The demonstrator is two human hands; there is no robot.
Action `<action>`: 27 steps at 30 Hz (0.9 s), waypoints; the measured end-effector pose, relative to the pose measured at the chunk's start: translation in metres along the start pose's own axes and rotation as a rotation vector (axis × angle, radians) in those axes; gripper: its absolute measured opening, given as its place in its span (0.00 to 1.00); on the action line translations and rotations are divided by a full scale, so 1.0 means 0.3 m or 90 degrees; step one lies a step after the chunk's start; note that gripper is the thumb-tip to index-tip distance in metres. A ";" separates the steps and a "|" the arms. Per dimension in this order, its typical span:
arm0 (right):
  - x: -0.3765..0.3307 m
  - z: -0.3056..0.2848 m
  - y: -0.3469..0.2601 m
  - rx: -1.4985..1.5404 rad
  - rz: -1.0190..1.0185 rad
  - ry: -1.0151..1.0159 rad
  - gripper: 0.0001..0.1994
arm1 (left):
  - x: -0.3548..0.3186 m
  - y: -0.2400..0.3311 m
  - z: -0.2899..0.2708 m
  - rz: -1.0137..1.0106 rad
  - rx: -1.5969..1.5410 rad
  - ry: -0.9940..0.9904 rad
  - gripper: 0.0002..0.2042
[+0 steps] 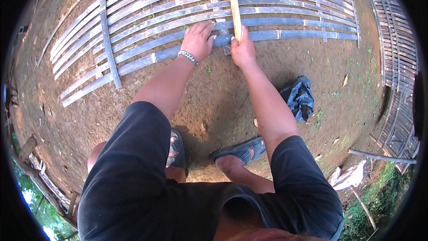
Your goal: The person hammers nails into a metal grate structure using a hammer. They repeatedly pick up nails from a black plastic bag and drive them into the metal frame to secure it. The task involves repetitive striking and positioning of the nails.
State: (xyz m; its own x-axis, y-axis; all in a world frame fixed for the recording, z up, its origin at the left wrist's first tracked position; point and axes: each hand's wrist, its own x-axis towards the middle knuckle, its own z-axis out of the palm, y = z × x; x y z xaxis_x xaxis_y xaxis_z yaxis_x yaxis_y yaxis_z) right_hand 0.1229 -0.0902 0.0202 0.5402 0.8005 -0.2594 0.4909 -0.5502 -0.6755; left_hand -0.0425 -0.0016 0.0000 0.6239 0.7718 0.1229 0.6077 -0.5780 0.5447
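Note:
My right hand [244,50] is wrapped around the lower end of the pale wooden handle of a hammer [236,15]. Its brownish head points away from me, above the slats. Just to the left, my left hand [197,41], with a silver chain bracelet [188,57] at the wrist, is closed over the nearest bamboo slat [167,54]. The thumb lies at the near side and the fingers reach over the far side; their tips are partly hidden. This slat belongs to a wide bamboo frame [276,10] of several long strips lying on the ground, joined by crosspieces.
A black plastic bag [298,98] lies on the bare soil right of my right forearm. My sandalled feet [243,152] stand below the frame. Woven bamboo panels [398,40] run along the right side. A whitish sack [350,176] and poles [381,156] lie at the lower right.

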 end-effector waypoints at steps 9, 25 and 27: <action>-0.090 -0.076 -0.004 0.065 -0.072 0.008 0.27 | -0.053 0.015 -0.061 0.031 0.209 -0.126 0.33; -0.340 -0.132 0.041 -0.086 -0.081 -0.055 0.29 | -0.055 0.001 -0.039 0.065 0.191 -0.063 0.32; -0.328 -0.154 0.018 -0.095 -0.073 -0.096 0.28 | -0.055 -0.002 -0.039 0.059 0.190 -0.070 0.32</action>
State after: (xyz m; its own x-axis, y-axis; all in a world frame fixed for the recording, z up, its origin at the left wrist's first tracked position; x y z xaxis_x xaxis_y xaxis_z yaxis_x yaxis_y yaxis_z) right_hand 0.1041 -0.1830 0.0740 0.3725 0.8799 -0.2948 0.6449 -0.4739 -0.5996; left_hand -0.0589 -0.0109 0.0073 0.7223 0.6888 0.0619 0.6533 -0.7090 0.2657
